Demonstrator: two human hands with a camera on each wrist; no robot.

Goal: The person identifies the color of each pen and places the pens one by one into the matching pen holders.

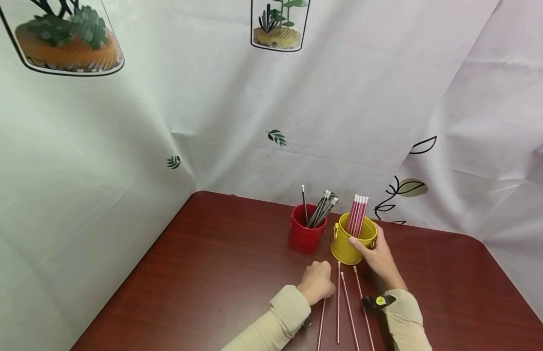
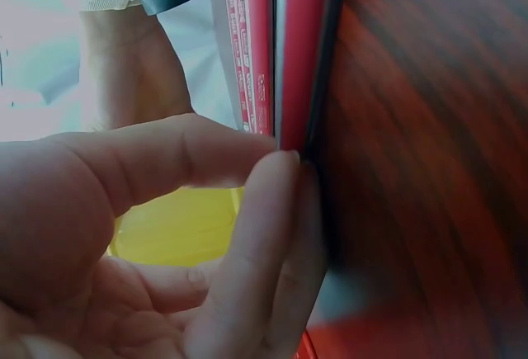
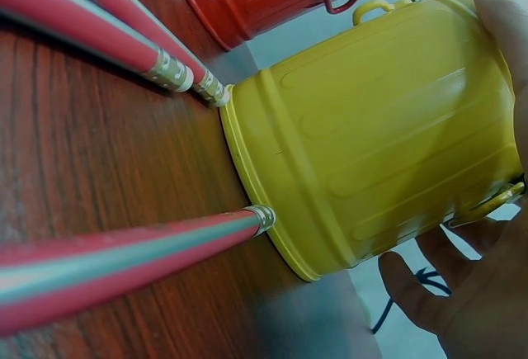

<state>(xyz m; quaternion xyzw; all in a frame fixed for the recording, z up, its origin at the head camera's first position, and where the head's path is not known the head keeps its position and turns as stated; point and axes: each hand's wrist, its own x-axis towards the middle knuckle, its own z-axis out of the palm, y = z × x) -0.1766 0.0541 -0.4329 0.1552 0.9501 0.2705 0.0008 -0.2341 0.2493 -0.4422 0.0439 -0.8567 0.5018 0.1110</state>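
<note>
My left hand [image 1: 317,282] pinches a red-and-silver striped pencil [image 2: 304,62] between thumb and fingertips, low over the tabletop. In the head view, that pencil's lower part sticks out below the hand. With its thumb at the near rim and fingers around the right side, my right hand [image 1: 380,261] holds a small yellow bucket [image 3: 388,128] that stands upright. Several red striped pencils [image 1: 358,214] lean in this bucket, their eraser ends up. More loose pencils [image 1: 348,307] lie side by side on the table, their eraser ends pointing toward the bucket's base.
To the left of the yellow bucket stands a red bucket [image 1: 304,240] with several black-and-silver pencils [image 1: 321,212] in it. Both are near the back edge of the dark wooden table [image 1: 201,273]. A white printed cloth [image 1: 236,97] hangs behind and at the sides.
</note>
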